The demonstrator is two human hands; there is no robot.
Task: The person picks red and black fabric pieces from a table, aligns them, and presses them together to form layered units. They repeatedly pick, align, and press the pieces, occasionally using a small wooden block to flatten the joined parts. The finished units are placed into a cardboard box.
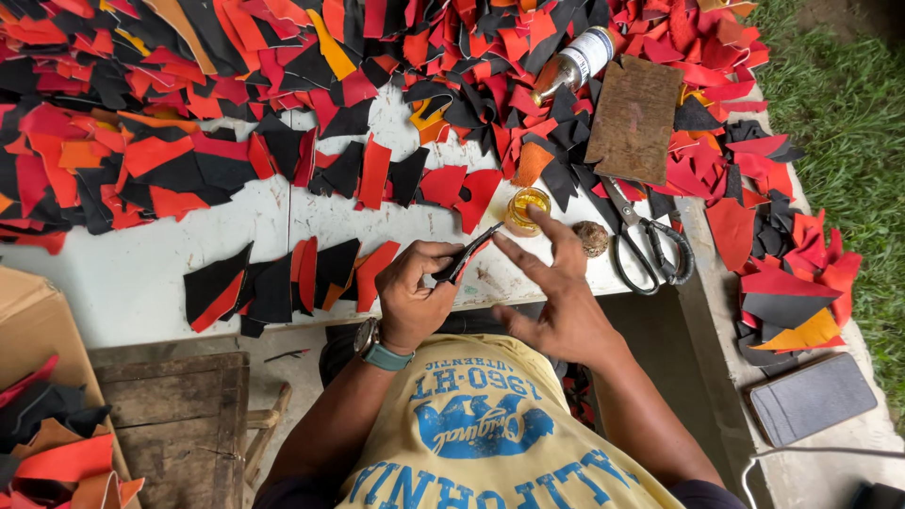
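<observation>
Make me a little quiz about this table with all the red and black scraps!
1. True or false: the left hand holds a thin dark piece with a red edge.
2. What does the right hand dip a fingertip toward? A) the bottle B) the small yellow cup C) the big scissors
3. Fill in: on the left wrist sits a ____.

Key: 1 true; 2 B; 3 watch.
</observation>
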